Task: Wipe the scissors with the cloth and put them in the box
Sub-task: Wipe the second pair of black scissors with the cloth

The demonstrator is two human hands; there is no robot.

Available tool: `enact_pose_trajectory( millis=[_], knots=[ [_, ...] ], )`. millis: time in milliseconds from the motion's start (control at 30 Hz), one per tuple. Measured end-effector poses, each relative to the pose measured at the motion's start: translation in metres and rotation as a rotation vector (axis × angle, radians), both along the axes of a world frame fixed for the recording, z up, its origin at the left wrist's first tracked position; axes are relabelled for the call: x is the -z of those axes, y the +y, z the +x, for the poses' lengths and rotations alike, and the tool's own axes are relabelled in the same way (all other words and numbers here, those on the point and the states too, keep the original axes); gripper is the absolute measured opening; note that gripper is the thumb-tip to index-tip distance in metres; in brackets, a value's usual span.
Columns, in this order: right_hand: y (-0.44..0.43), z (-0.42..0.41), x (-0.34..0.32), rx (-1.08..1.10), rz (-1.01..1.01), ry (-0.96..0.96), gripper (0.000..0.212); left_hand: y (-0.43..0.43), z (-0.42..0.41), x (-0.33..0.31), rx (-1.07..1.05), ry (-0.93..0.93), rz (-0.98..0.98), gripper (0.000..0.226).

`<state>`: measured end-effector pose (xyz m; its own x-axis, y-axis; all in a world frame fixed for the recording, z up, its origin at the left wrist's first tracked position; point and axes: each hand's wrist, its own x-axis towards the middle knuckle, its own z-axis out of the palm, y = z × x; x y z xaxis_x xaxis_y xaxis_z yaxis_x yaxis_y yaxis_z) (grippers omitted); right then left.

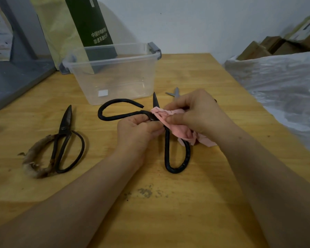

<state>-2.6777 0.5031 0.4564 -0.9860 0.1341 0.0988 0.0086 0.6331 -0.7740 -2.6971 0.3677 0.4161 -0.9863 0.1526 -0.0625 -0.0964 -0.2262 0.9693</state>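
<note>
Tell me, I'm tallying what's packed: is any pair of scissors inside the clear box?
No, the clear box holds no scissors; the left hand grips one pair, another pair lies on the table.

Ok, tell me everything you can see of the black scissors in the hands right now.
The black scissors are large, dark, dull metal, with two big open-loop handles spread wide: one loop points left, the other toward the person. One blade tip points at the clear box. The left hand grips them near the pivot; the right hand presses a pink cloth over the blades.
</note>
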Motion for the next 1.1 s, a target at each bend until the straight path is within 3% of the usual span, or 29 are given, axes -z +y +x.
enact_pose_trajectory(
  millis=[333,633,733,900,1100],
  knots=[
    [-0.014,-0.016,0.011,0.103,0.19,0.085,0.016,0.002,-0.003,0.0,-0.035,0.001,-0.021,0.014],
    [-0.001,-0.018,0.011,0.317,0.435,0.199,0.032,0.003,0.0,0.001,-0.007,-0.006,0.013,0.017],
    [-0.003,-0.011,0.006,0.212,0.34,0.207,0.032,0.002,-0.001,0.002,-0.007,0.008,0.016,0.015],
    [-0.004,0.008,-0.01,0.018,-0.22,0.009,0.012,0.0,-0.001,0.003,-0.001,0.035,0.005,0.01],
    [0.0,0.0,-0.001,-0.084,-0.035,0.094,0.02,0.0,-0.001,0.003,0.014,0.034,0.019,0.013]
  ],
)
